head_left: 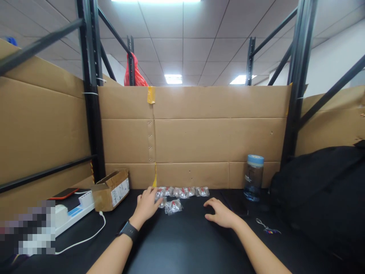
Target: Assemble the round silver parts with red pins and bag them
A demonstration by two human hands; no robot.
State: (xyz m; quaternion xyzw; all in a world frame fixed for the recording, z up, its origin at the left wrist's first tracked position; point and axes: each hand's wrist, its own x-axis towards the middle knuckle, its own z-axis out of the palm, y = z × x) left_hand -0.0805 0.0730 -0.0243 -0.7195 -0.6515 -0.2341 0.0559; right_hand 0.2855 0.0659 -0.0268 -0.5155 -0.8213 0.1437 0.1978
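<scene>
Small round items with red centres, sealed in clear plastic packets, lie in a row at the back of the black table; one of these packets (202,191) ends the row on the right. A nearer packet (173,206) lies in front of the row. At the row's left end is my left hand (146,205), a dark watch on its wrist. Its fingers are apart, and the thumb is beside a partly covered packet (162,202); whether it touches that packet I cannot tell. My right hand (221,214) hovers right of the packets, fingers curved and apart, holding nothing.
An opened cardboard box (110,190) stands left, beside a white power strip (75,213) with a white cable (85,239). At right are a blue-lidded bottle (253,178), a keychain (269,229) and a large black bag (322,201). A cardboard wall (194,140) closes the back.
</scene>
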